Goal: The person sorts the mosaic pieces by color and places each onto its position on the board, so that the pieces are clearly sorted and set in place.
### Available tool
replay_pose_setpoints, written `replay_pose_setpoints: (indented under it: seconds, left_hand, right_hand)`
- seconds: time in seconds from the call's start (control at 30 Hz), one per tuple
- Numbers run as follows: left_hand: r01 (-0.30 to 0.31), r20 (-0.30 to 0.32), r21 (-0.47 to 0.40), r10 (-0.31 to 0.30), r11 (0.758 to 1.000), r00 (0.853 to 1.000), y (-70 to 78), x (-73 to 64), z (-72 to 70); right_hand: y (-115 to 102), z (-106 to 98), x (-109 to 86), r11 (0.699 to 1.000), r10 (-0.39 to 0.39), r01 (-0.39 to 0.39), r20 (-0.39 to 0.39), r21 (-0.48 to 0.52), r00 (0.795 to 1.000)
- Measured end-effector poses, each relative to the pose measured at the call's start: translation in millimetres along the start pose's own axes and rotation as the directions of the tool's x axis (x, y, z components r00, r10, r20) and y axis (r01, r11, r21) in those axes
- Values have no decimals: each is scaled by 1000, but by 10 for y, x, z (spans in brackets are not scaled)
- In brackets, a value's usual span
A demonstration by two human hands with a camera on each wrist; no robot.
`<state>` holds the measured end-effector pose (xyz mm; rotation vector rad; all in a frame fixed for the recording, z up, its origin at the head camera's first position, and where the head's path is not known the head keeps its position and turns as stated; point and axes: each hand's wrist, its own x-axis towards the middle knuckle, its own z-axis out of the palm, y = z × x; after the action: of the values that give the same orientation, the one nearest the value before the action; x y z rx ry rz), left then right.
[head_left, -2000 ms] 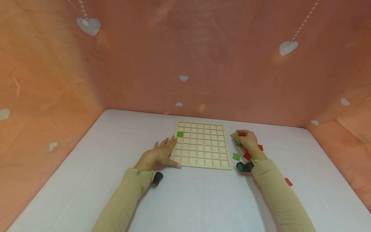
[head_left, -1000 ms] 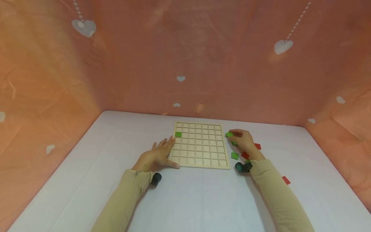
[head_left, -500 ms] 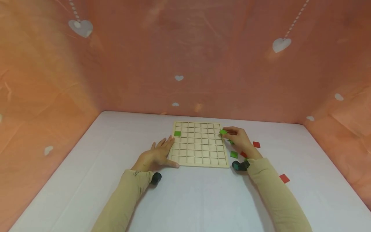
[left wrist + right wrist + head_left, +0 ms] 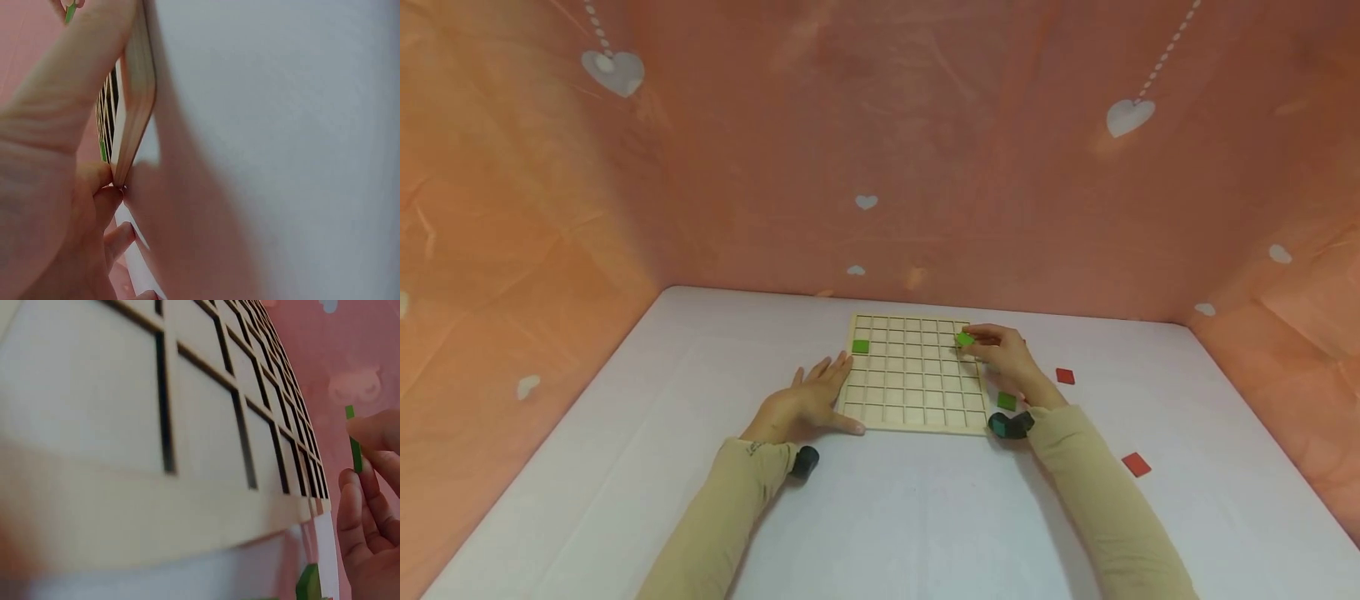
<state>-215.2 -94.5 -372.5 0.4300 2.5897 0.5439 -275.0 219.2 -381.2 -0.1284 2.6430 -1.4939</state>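
A pale wooden grid board (image 4: 914, 385) lies on the white tabletop. One green square tile (image 4: 861, 347) sits in a cell of its left column. My left hand (image 4: 808, 402) rests at the board's left side, fingers spread; its fingertips touch the edge and the thumb lies along the near corner. Between thumb and fingers, my right hand (image 4: 1006, 353) pinches another green tile (image 4: 965, 339) above the right-hand columns. The right wrist view shows this held tile (image 4: 354, 440) edge-on, raised off the board.
Right of the board lies a loose green tile (image 4: 1007, 402). Two red tiles (image 4: 1065, 376) (image 4: 1137, 464) are farther right, and the right hand hides part of the pile. Orange cloth with hearts (image 4: 880, 150) hangs behind the table (image 4: 887, 517).
My right hand has picked up a green tile from right of the board and carried it left, over the board's right columns. My left hand has stayed at the board's left edge.
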Motion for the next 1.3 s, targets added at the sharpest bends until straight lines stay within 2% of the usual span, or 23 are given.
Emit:
replay_pose_setpoints:
  seconds: [0.5, 0.73, 1.13, 1.3]
  left_hand:
    - [-6, -8, -5, 6, 1000, 1000, -28, -5, 7]
    - [-10, -16, -1, 10, 1000, 1000, -24, 12, 16]
    - [-15, -8, -7, 15, 1000, 1000, -23, -3, -2]
    - [-13, 0, -5, 13, 1000, 1000, -29, -14, -21]
  right_hand:
    - [-64, 169, 82, 997, -17, 12, 60, 80, 998]
    - [-121, 234, 92, 996, -59, 53, 76, 71, 995]
    - [-202, 386, 108, 997, -69, 66, 112, 34, 991]
    - [-259, 444, 117, 996, -75, 69, 122, 53, 990]
